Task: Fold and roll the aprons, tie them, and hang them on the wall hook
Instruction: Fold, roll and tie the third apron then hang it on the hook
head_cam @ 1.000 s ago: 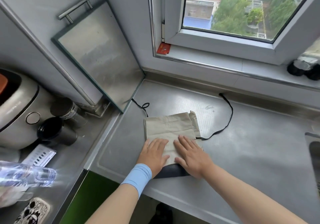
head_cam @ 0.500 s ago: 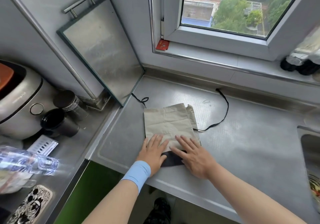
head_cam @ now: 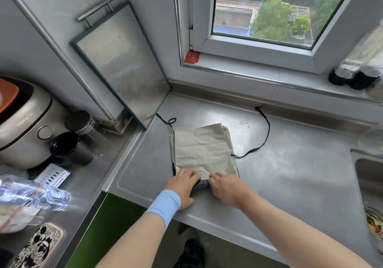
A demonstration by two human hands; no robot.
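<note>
A beige apron (head_cam: pixel 202 149) lies folded into a rectangle on the steel counter (head_cam: pixel 290 174). Its black strap (head_cam: pixel 266 137) loops out to the right, and a knotted black tie (head_cam: pixel 170 121) trails from its far left corner. My left hand (head_cam: pixel 183 187), with a blue wristband, and my right hand (head_cam: pixel 226 187) sit side by side at the apron's near edge. The fingers of both curl round that edge, where dark fabric shows between them. No wall hook is in sight.
A steel tray with a handle (head_cam: pixel 122 60) leans on the wall at the left. A rice cooker (head_cam: pixel 22 122), dark jars (head_cam: pixel 71 147) and a plastic bottle (head_cam: pixel 35 193) crowd the lower left counter. A sink (head_cam: pixel 371 185) is at right, and bottles (head_cam: pixel 352 77) stand on the windowsill.
Both hands slid back from lying flat on the apron to its near edge, and their fingers have curled round that edge.
</note>
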